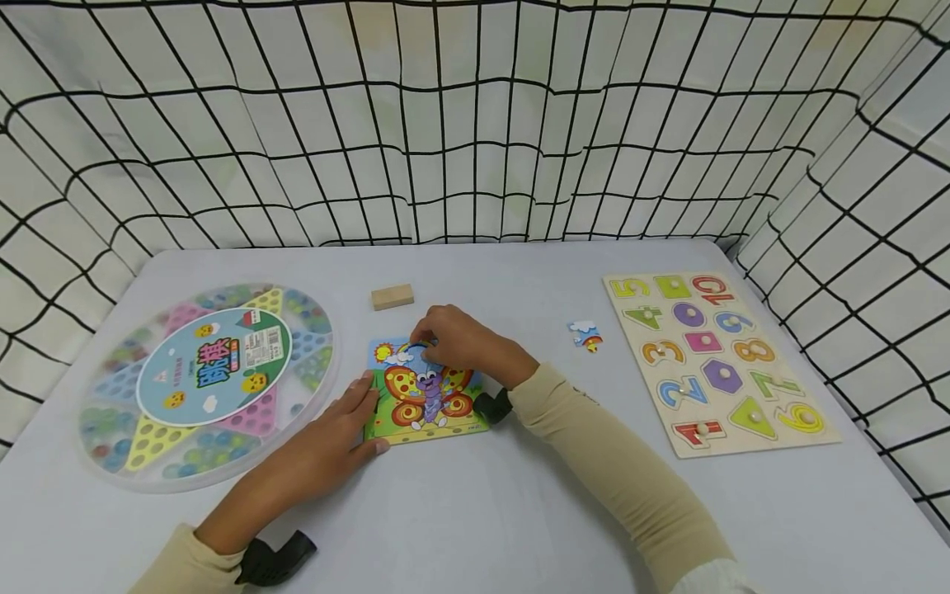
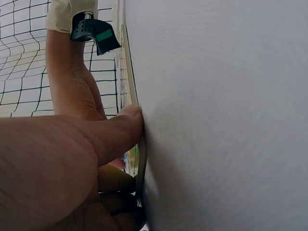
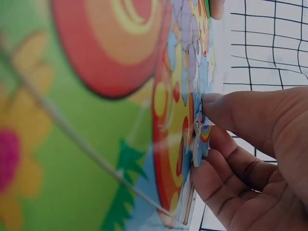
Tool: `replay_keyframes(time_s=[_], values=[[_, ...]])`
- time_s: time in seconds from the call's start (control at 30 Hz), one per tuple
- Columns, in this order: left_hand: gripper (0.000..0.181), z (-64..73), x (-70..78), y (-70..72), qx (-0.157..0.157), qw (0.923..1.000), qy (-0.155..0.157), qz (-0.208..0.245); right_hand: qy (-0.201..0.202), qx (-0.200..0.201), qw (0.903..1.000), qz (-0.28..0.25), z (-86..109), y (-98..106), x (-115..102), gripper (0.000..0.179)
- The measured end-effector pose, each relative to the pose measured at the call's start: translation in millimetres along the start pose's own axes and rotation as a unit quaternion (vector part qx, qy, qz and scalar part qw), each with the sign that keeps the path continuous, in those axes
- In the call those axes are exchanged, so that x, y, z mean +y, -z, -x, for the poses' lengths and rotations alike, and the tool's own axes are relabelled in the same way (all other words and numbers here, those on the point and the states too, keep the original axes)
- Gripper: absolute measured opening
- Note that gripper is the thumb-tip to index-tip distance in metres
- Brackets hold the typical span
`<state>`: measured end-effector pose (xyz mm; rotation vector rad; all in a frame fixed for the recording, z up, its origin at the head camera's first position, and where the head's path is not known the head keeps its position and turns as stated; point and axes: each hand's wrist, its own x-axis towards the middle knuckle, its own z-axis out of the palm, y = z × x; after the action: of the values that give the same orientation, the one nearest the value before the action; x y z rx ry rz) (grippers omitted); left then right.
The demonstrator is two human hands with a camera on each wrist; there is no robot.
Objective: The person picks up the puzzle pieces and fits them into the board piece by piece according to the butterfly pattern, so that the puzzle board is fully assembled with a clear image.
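Note:
A butterfly jigsaw puzzle (image 1: 426, 412) lies on the table in front of me. My left hand (image 1: 334, 433) rests along its left side, fingers at the left edge and thumb by the lower left corner. In the left wrist view the thumb (image 2: 122, 130) lies low against the table. Over the puzzle's upper part, my right hand (image 1: 458, 337) pinches a small puzzle piece (image 3: 197, 147) between thumb and fingers. This piece has blue and a rainbow bit, and sits tilted at the picture's surface. Another loose puzzle piece (image 1: 586, 335), with cloud and rainbow, lies to the right.
A wooden block (image 1: 392, 297) lies behind the puzzle. To the left is a round board game case (image 1: 312, 412) with coloured marbles. A wooden number and shape board (image 1: 712, 330) lies at the right. Black netting (image 1: 475, 153) surrounds the table's back and sides.

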<state>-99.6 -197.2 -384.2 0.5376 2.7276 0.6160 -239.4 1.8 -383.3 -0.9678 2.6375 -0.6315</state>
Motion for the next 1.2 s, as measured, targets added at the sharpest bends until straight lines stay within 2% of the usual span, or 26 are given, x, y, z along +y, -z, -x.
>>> replay_keyframes(time_s=[0.3, 0.67, 0.97, 1.2], values=[[0.078, -0.9, 1.0, 0.1, -0.002, 1.0000, 0.001, 0.004, -0.008, -0.005, 0.9999, -0.004, 0.1, -0.9, 1.9, 0.022], [0.077, 0.1, 2.1, -0.2, 0.001, 1.0000, -0.001, 0.005, -0.026, -0.010, 0.9987, -0.042, 5.3, 3.6, 5.1, 0.024], [0.078, 1.1, 1.6, -0.7, 0.001, 1.0000, 0.005, 0.000, -0.016, 0.014, 0.9982, -0.057, 17.2, 19.0, 16.2, 0.026], [0.078, 0.7, 2.2, 0.1, 0.001, 1.0000, 0.008, 0.004, -0.022, 0.041, 0.9972, -0.059, 30.5, 32.4, 32.2, 0.026]])
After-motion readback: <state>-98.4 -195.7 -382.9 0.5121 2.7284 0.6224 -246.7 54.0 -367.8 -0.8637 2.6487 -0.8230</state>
